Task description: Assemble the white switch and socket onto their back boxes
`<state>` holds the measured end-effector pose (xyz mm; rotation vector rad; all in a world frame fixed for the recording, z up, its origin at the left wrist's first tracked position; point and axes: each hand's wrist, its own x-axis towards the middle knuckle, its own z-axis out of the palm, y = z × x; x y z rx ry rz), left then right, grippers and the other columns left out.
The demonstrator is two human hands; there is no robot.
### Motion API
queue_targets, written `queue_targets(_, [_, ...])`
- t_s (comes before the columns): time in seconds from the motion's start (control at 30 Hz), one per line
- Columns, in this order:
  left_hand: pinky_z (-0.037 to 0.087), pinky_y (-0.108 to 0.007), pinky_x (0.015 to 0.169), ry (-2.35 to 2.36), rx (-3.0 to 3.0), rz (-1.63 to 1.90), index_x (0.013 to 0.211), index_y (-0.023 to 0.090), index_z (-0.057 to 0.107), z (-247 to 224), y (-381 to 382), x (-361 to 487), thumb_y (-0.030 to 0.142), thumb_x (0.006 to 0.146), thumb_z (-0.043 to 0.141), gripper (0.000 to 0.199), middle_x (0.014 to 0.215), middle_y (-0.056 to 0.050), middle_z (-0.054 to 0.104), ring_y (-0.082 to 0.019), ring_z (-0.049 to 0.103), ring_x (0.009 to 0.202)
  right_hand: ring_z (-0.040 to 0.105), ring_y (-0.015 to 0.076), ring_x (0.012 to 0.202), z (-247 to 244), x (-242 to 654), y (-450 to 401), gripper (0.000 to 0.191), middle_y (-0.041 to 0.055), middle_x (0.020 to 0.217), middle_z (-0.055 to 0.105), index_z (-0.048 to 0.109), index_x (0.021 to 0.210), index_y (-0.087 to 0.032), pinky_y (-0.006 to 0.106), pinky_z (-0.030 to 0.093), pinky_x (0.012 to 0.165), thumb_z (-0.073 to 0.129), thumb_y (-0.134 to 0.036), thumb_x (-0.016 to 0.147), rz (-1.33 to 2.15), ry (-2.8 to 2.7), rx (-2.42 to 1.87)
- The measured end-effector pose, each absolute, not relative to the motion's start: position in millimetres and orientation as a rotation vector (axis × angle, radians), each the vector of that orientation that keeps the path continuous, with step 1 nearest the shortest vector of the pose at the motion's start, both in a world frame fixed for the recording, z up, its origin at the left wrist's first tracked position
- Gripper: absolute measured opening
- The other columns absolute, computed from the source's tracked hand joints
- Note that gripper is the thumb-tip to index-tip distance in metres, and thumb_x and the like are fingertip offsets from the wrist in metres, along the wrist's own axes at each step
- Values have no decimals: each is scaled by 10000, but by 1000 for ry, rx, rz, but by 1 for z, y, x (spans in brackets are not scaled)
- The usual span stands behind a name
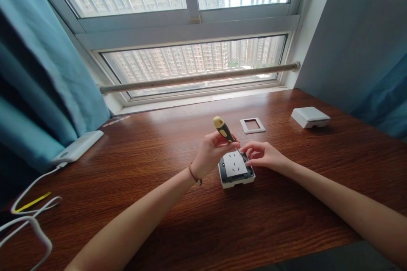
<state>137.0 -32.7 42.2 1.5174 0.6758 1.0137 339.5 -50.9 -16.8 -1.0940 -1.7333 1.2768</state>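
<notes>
A yellow-and-black screwdriver (224, 129) is gripped in my left hand (208, 152), its handle leaning up and to the left. Its shaft points down at the right side of a wall socket (234, 163), which has a white face with plug slots and a dark surround. The socket sits in a white mounting box on the table. My right hand (265, 155) is at the socket's right edge, thumb and fingers bent close together near the screwdriver's shaft. Whatever those fingertips pinch, if anything, is too small to make out.
A white square cover frame (252, 125) lies behind the socket on the brown wooden table (152, 186). Further right stands a white switch box (310, 117). At the left are a white power strip (79, 147), its looped cable (34, 220) and a yellow strip (33, 202).
</notes>
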Motion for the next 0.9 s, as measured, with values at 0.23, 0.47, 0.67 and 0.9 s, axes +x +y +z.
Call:
queue_targets(0.23, [492,-318,744,599,1543,911,848,108,595,49,-31,133,257,681,684,241,807,-81,649,-178,616,762,353,252,1246,-15,344,-53,921,82,1349,352,339,1322,-263,387,312,1033,803,-245,527,1296,-2030,-847])
queue_targets(0.47, [476,-255,619,711,1620,965,724,97,580,46,-26,143,275,581,752,286,698,-44,626,-131,580,636,358,268,1238,-19,343,-51,883,93,1321,394,376,1288,-228,420,326,1019,809,-276,520,1231,-2062,-862])
queue_targets(0.67, [368,-204,488,912,1912,1159,597,129,516,36,-13,161,372,626,701,308,563,18,536,-89,486,532,361,263,1236,-22,345,-50,899,89,1314,397,352,1297,-236,426,315,1026,810,-266,524,1223,-2064,-879])
queue_targets(0.9, [457,-308,781,500,1599,1043,993,129,539,44,-20,160,229,710,655,322,984,-95,605,-177,581,896,370,266,1225,-22,344,-49,874,83,1290,409,366,1281,-233,438,305,1028,806,-278,527,1228,-2065,-866])
